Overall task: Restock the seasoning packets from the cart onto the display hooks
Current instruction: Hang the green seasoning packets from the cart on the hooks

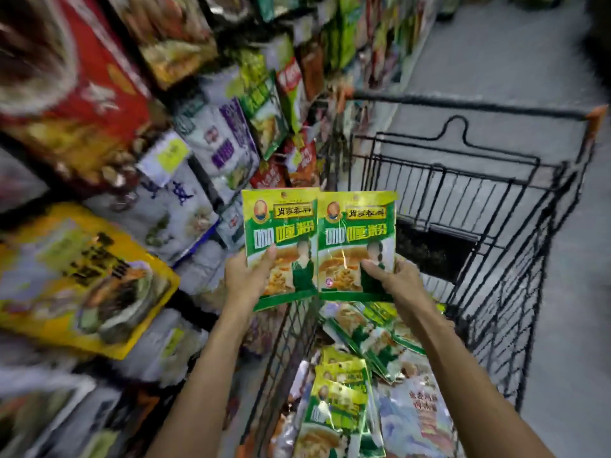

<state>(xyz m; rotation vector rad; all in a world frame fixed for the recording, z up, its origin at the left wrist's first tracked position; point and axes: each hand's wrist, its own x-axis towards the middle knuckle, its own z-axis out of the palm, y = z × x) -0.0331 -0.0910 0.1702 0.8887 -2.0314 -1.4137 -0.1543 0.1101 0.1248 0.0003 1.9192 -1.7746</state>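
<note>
Though shelf stock (82, 276) blurred, left hand (246, 276) gripping one seasoning packet (281, 226), right hand (395, 276) a second packet (357, 226).

Shelf packets (82, 104): left of the cart (496, 200), smeared by blur, print unreadable.
Hooks: lost in that blur.
Cart pile (340, 401): inside the cart, cut by the bottom edge.
Fingers: of left hand (244, 276) and right hand (400, 276), behind the held packets (284, 226) above the cart.

Two green-and-yellow seasoning packets are held upright side by side at the centre of the frame, printed fronts towards the camera: the left packet (281, 226) and the right packet (357, 226), inner edges touching. Loose packets (340, 401) of the same kind lie heaped in the black wire cart (469, 106) at lower centre.
</note>
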